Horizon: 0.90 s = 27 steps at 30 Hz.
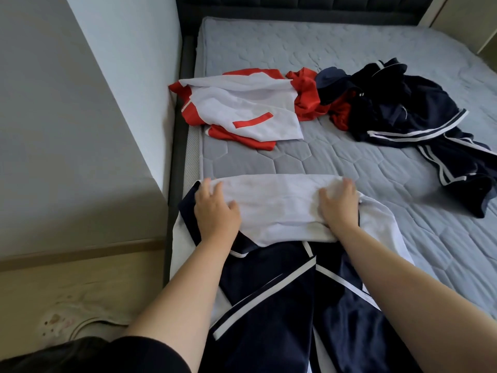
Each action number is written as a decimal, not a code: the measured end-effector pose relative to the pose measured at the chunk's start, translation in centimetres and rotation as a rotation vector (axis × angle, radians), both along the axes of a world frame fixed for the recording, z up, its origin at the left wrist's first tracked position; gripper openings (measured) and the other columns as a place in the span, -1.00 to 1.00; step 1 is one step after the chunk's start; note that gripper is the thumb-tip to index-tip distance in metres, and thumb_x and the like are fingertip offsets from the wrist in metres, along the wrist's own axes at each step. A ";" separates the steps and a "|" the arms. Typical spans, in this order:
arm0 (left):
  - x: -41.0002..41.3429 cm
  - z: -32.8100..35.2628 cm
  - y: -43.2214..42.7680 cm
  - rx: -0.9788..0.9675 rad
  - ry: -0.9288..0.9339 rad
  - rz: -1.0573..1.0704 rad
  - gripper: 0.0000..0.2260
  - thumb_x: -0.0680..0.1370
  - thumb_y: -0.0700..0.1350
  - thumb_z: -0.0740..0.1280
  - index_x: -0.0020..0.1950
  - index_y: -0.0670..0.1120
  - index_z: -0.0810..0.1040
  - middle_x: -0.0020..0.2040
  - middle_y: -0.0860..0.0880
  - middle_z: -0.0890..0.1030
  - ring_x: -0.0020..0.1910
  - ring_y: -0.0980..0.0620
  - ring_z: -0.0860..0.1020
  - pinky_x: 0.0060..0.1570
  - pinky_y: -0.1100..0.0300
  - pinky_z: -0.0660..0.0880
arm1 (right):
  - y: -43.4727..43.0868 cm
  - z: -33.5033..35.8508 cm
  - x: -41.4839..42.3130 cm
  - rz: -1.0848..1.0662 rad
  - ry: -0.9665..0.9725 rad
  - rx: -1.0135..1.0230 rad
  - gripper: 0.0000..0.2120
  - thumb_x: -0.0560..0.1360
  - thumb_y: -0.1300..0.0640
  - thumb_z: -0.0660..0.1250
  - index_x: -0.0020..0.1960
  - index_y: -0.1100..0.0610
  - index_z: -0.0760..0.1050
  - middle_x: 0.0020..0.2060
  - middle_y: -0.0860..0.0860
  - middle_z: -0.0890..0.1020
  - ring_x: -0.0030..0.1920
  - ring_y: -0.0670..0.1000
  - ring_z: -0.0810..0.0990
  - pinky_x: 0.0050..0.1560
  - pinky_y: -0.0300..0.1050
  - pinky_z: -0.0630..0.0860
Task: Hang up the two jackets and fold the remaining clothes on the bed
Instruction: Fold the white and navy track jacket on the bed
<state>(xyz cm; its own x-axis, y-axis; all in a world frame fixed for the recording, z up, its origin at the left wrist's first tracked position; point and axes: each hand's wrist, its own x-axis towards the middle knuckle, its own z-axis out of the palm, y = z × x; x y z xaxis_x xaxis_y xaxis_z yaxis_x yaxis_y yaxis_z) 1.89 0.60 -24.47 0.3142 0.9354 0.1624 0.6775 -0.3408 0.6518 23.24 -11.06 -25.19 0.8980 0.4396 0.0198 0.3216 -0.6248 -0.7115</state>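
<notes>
At the far left a grey wall (pixel 67 117) is seen beside the bed (pixel 336 162), whose quilted grey mattress carries all the clothes. The left hand (pixel 215 211) is laid flat, fingers spread and straight, on the left end of the folded white panel of a navy and white jacket (pixel 282 265) spread at the near edge of the bed. Farther back a red and white jacket (pixel 242 106) is seen lying flat near the mattress's left edge. The right hand (pixel 340 205) is pressed palm down on the right end of the same white panel, fingers open and nothing gripped. To the right a heap of red and navy clothes (pixel 398 109) is piled, white-striped legs trailing toward the right edge.
</notes>
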 end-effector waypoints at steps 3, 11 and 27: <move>0.3 1.4 0.0 -0.129 -0.298 0.284 -0.63 0.48 -0.23 0.32 0.29 -0.18 0.40 0.30 -0.17 0.33 0.21 -0.16 0.40 0.11 0.06 0.41 | -0.4 1.2 1.4 -0.271 0.250 0.204 -0.73 0.50 0.02 0.24 0.08 0.19 0.48 -0.01 0.09 0.53 0.07 0.09 0.48 -0.01 -0.10 0.40; -0.2 1.1 2.3 -0.392 -0.331 0.372 -0.87 0.55 -0.17 0.22 -0.13 -0.23 0.47 -0.25 -0.06 0.48 -0.18 -0.06 0.47 -0.31 0.15 0.33 | -0.4 1.5 3.3 -0.261 0.526 0.170 -0.65 0.54 -0.01 0.28 0.16 0.24 0.54 0.12 0.16 0.59 0.04 0.12 0.53 0.00 -0.12 0.38; -2.2 2.7 -1.0 -0.935 -0.237 0.111 -0.69 0.54 0.03 0.29 0.14 -0.17 0.44 -0.01 -0.10 0.52 -0.11 -0.10 0.52 -0.41 0.14 0.47 | -2.8 2.7 -1.2 -0.059 0.266 -0.107 -0.51 0.58 -0.06 0.05 0.18 0.31 0.50 0.04 0.21 0.61 -0.02 0.17 0.52 -0.08 -0.13 0.29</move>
